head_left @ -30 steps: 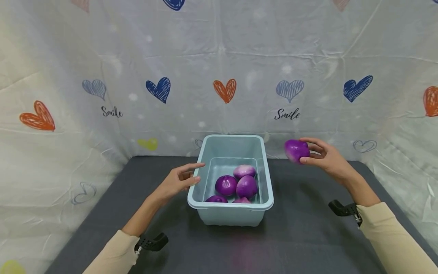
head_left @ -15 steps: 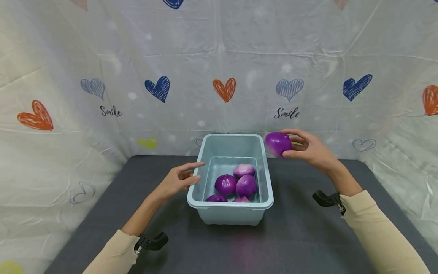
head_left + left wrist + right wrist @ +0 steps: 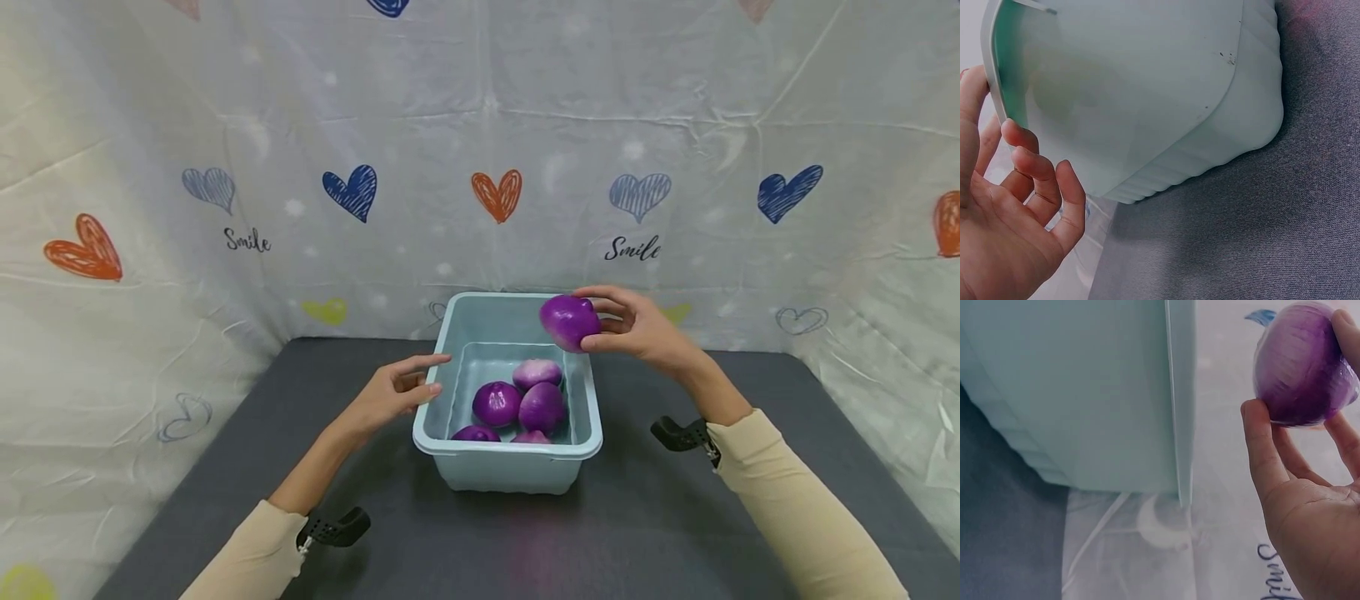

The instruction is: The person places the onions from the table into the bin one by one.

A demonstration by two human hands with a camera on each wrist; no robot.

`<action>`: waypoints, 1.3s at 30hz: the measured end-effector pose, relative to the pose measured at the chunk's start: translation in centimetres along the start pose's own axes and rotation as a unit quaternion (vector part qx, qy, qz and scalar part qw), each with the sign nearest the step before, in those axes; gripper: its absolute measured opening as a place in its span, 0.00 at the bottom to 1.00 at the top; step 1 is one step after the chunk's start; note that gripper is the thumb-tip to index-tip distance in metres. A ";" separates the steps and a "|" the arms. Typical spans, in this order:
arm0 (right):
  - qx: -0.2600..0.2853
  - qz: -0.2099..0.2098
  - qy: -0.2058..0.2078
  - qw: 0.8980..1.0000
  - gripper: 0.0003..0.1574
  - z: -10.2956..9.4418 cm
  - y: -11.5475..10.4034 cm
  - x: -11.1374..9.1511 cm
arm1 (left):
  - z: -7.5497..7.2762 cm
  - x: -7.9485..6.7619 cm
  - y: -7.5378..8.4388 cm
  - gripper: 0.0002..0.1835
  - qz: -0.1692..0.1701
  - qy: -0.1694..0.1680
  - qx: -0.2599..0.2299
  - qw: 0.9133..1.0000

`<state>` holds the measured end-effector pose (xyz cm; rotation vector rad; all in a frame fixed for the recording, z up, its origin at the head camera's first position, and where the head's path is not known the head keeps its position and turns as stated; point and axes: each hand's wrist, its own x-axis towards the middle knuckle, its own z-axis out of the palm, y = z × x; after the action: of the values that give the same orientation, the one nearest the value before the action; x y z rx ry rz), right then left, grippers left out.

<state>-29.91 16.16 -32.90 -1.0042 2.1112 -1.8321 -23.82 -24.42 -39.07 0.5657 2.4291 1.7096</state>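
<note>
My right hand [image 3: 633, 332] holds a purple onion [image 3: 567, 322] between thumb and fingertips, raised over the right rear rim of a light blue plastic bin [image 3: 506, 471]. In the right wrist view the glossy onion [image 3: 1300, 362] shows a pale side and sits in the fingertips, apart from the bin. At the bin's left rim is my left hand [image 3: 390, 396], thumb and index finger over the edge. The left wrist view shows its other fingers [image 3: 1071, 197] curled by the outer wall. Inside the bin lie several more onions [image 3: 497, 404], partly behind the front rim.
The bin stands on a dark grey table cover [image 3: 645, 517]. Behind it hangs a pale curtain [image 3: 420, 108] printed with hearts and "Smile". A black wrist strap [image 3: 337, 529] sits on each forearm, over beige sleeves [image 3: 810, 500].
My right hand has carried the onion leftward, from right of the bin to over its right rear rim. The left hand and the bin have stayed put.
</note>
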 end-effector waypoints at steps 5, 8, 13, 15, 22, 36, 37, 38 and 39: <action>0.015 0.000 -0.016 1.000 0.41 0.8 -0.1 0.6 | -0.1 -0.1 0.1 0.27 -0.002 0.003 -0.001 1.000; 0.021 -0.001 -0.019 1.000 0.41 0.9 0.1 0.7 | -0.1 -0.1 0.0 0.27 -0.003 0.002 0.002 1.000; 0.027 -0.007 -0.014 1.000 0.39 0.6 0.4 0.2 | -0.1 0.0 0.0 0.27 -0.006 0.002 0.005 1.000; 0.031 -0.010 -0.008 0.999 0.37 0.2 0.6 -0.2 | -0.1 0.0 0.0 0.26 -0.005 0.001 0.005 1.000; 0.004 -0.002 0.032 0.999 0.30 -1.5 2.0 -2.4 | -0.1 0.0 0.1 0.26 0.009 -0.010 0.001 1.000; -0.284 0.059 0.086 0.953 0.35 -4.1 5.5 -9.8 | -3.9 -1.9 -0.4 0.35 0.032 0.053 0.234 0.970; -0.334 0.074 0.082 0.936 0.38 -4.4 5.8 -10.2 | -4.4 -2.3 -0.8 0.36 0.013 0.052 0.301 0.952; -0.384 0.088 0.078 0.916 0.40 -4.7 6.1 -10.5 | -4.9 -2.6 -1.2 0.37 -0.007 0.050 0.364 0.930; -0.433 0.106 0.073 0.892 0.43 -5.0 6.4 -10.9 | -5.2 -2.9 -1.6 0.38 -0.027 0.048 0.422 0.905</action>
<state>-26.71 26.64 -40.86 -0.7102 3.0629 -0.8376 -23.13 -30.56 -39.02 0.4711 3.1514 0.5847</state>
